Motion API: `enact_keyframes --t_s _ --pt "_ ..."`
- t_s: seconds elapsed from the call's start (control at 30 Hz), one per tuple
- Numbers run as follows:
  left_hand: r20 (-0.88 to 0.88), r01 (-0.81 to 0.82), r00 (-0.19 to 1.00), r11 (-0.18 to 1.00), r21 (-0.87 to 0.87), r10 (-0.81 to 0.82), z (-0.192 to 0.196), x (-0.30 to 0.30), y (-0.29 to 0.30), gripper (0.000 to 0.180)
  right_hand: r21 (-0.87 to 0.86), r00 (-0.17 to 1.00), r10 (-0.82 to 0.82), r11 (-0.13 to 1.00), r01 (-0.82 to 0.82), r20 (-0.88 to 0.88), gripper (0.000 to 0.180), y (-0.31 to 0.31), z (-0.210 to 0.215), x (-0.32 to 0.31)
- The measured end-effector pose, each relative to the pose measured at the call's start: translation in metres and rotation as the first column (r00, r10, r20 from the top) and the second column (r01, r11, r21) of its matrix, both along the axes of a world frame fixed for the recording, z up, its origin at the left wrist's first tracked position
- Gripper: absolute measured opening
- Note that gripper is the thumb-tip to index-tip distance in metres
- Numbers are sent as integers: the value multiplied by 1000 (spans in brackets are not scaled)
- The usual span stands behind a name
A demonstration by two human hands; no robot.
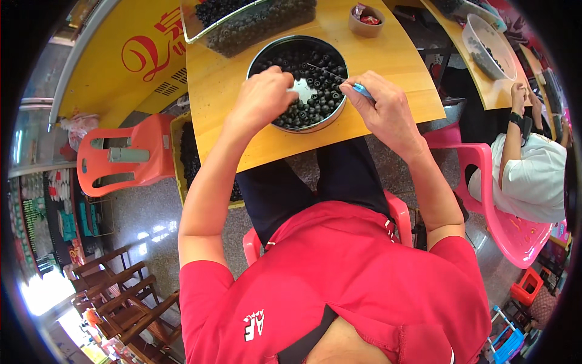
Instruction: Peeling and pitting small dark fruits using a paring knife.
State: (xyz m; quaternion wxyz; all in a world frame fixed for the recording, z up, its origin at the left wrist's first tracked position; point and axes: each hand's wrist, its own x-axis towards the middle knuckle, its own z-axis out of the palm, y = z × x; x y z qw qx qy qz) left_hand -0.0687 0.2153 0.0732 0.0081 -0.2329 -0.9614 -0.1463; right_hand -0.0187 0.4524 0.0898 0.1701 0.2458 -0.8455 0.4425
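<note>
A round metal basin (262, 53) stands near the front edge of the wooden table, holding many small, round black pieces (312, 110) that look like fruit or nuts. Part of its pale bottom shows through in the middle. Over the left side of the basin is my left hand (267, 97), its fingers curled and pressed together; whatever they hold is hidden. My right hand (382, 109), at the basin's right rim, grips a thin metal tool with a blue handle (361, 90). The tool's slender shaft points left across the black pieces.
Behind the basin, a clear plastic tub (260, 27) holds more black pieces. A small brown bowl (366, 22) with wrapped items sits at the back right. An orange stool (130, 155) and yellow crate (178, 151) are left. To the right, a person in white (527, 173) sits beside another table.
</note>
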Motion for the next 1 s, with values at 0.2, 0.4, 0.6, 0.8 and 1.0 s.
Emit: enact_keyframes --t_s 0.2,0.4,0.6,0.8,1.0 --pt "134 44 991 986 -159 -23 -1 -5 14 17 19 999 -20 1000 19 36 18 7 0 3" --pt "401 -172 915 865 471 -37 7 2 6 20 -157 973 24 987 13 231 21 3 0 4" --pt "520 -420 806 347 838 -281 33 36 12 24 -415 879 211 910 -17 427 26 -17 -1 1" --pt "337 -275 905 245 930 -259 29 55 25 23 -676 775 429 736 -3 464 26 -32 7 4" --pt "222 -166 942 227 960 -252 15 59 29 22 -753 683 531 657 42 501 27 -31 8 8"
